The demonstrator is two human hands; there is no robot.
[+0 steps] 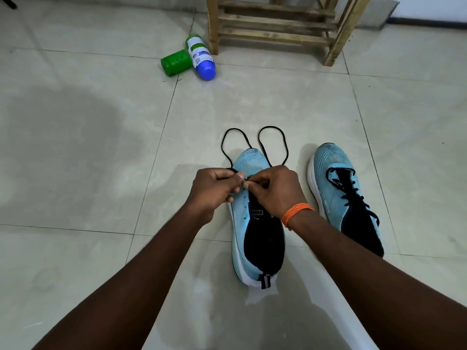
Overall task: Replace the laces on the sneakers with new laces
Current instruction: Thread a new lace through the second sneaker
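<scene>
On the tiled floor (75,147), near its front middle, a blue sneaker (255,223) points away; the left hand (214,190) and right hand (275,190) meet over its toe end, each pinching the black lace (274,137), which loops beyond the toe. Just right stands a second sneaker (343,195), already laced

floor (75,160): pale glossy tiles, dk grout | wooden rack (280,26) far edge ctr-right | wall (429,6) white, dk skirting
</scene>
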